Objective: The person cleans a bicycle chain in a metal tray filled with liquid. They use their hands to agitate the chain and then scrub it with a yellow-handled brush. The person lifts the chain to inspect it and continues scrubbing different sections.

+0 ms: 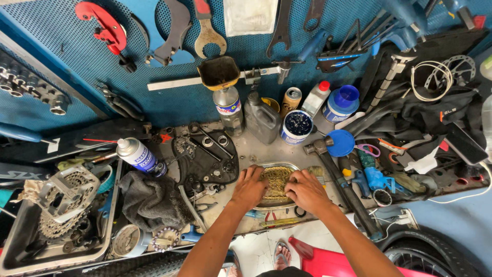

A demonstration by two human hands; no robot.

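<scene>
**Over the metal tray, 2 hands in a chain**

At the tabletop's (256,149) front edge, a shallow metal tray (266,205) holds a coiled chain (277,180), keeping it contained. Left hand (249,187) and right hand (306,191) press on it from either side, fingers apparently spread rather than gripping. Hammer (338,179) lies close right; oil jug (261,119) stands behind.
</scene>
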